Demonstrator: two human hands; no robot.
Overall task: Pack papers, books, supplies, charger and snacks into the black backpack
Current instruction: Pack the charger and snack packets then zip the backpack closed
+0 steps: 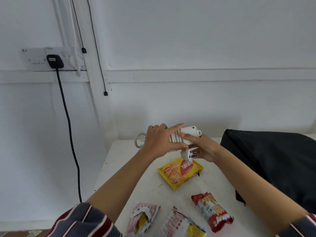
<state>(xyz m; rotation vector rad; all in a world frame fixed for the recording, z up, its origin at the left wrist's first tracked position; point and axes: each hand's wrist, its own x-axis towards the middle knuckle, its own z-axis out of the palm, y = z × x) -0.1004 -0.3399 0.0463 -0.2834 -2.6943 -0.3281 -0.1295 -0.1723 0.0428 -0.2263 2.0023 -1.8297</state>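
Observation:
A white charger (pixel 189 134) with its cord coiled round it is held above the white table (pixel 123 161) by both hands. My left hand (pixel 159 139) wraps over the coiled cord from the left. My right hand (pixel 203 147) grips the charger from the right, thumb on top. Its white plug (pixel 187 155) hangs below, pins showing. The black backpack (pixel 273 159) lies at the table's right side. A yellow wafer packet (pixel 179 171) lies under the hands. A red snack packet (pixel 212 211) and two pink-and-white packets (pixel 143 218) (pixel 181 224) lie nearer me.
A wall socket panel (pixel 51 59) with a black plug and a black cable (pixel 68 120) running down is at the left. Thin black wires hang on the white wall. A loop of white cord (pixel 139 140) sits at the table's far edge.

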